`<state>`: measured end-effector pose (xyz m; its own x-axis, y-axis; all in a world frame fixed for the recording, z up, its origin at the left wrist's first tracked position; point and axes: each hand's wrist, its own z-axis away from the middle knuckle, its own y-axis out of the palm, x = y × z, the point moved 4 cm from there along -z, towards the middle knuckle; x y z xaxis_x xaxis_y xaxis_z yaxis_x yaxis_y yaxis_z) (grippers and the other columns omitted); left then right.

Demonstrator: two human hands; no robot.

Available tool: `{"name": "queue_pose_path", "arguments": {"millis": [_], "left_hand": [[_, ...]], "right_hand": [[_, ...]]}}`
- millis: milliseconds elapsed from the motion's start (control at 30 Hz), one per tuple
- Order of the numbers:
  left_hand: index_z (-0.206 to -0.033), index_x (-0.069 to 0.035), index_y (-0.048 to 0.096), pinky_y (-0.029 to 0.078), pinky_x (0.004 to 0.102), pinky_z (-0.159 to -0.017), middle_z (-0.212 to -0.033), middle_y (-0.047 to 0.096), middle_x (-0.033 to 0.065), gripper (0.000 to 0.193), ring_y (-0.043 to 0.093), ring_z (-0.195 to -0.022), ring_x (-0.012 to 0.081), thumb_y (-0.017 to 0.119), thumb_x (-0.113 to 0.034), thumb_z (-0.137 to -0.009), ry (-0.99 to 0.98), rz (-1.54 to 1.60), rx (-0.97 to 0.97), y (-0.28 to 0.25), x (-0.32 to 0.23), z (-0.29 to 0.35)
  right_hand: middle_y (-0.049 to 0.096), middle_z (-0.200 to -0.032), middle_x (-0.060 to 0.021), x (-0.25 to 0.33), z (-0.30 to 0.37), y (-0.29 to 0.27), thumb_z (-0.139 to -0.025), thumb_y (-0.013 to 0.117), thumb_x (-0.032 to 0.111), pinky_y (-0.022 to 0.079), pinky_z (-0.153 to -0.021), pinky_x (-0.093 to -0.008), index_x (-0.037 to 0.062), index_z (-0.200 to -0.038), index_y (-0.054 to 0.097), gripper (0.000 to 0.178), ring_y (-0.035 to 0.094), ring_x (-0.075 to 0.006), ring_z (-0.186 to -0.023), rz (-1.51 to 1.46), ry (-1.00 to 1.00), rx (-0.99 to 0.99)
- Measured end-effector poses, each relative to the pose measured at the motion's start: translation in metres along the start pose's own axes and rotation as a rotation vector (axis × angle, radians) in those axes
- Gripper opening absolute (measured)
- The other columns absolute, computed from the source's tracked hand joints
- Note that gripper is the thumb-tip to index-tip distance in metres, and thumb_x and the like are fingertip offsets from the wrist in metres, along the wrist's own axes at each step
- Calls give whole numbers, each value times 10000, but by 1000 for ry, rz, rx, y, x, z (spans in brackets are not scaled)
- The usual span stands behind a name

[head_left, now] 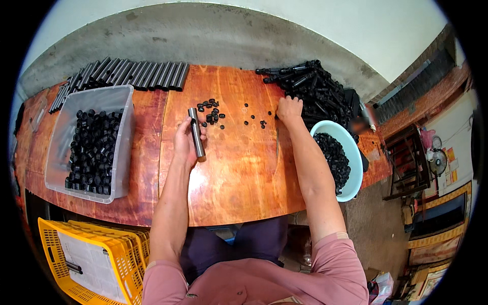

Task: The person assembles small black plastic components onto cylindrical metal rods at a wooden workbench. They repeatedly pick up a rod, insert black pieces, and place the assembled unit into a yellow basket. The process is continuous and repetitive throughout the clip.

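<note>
In my left hand [184, 140] is a short grey metal tube [196, 133] with a dark hole in its side near the top; my fingers are wrapped round it and it stands tilted over the table. My right hand [290, 109] reaches to the near left edge of a heap of black plastic parts [317, 89]. Its fingers are curled in, and what they grip, if anything, is hidden. A thin dark strip shows on the table just below that hand. Between my hands lie small black caps [211, 109], clustered near the tube, with several more scattered to the right.
Left stands a clear plastic bin [123, 168] of black round caps. Behind it lie rows of grey tubes [152, 76]. A light blue bowl [356, 175] of small black pieces sits beside my right forearm. Yellow crates [122, 259] stand below the wooden table's [239, 195] left front edge.
</note>
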<state>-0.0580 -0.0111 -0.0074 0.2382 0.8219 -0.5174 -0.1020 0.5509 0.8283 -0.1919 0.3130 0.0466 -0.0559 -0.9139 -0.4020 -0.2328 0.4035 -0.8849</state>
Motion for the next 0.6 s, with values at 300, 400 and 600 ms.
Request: {"name": "queue_pose_path", "arguments": {"millis": [300,400,600], "left_hand": [[-1035,-82,622,450,251,-554,-699,597,43,344,562,-579,124,473,-391,-1015,76,-11,-51,-13,3,-13],[-1033,-85,624,453,251,-559,-704,599,42,338,563,-581,125,478,-390,-1012,41,-26,-22,-8,1,-7],[-1140,-111,561,499,279,-564,-937,655,59,229,593,-660,145,518,-292,-1005,16,42,3,-10,4,-13]], "right_hand": [[647,-943,-97,-9,-17,-31,-786,637,155,463,-822,-431,90,-886,669,123,620,-296,-942,29,-95,-411],[655,-1087,-123,-34,-32,-35,-898,573,183,438,-929,-520,105,-1057,717,229,609,-331,-1025,249,6,-269],[685,-1087,-150,-83,-41,-3,-872,626,159,527,-814,-453,98,-1051,740,221,704,-312,-918,223,32,-103]]}}
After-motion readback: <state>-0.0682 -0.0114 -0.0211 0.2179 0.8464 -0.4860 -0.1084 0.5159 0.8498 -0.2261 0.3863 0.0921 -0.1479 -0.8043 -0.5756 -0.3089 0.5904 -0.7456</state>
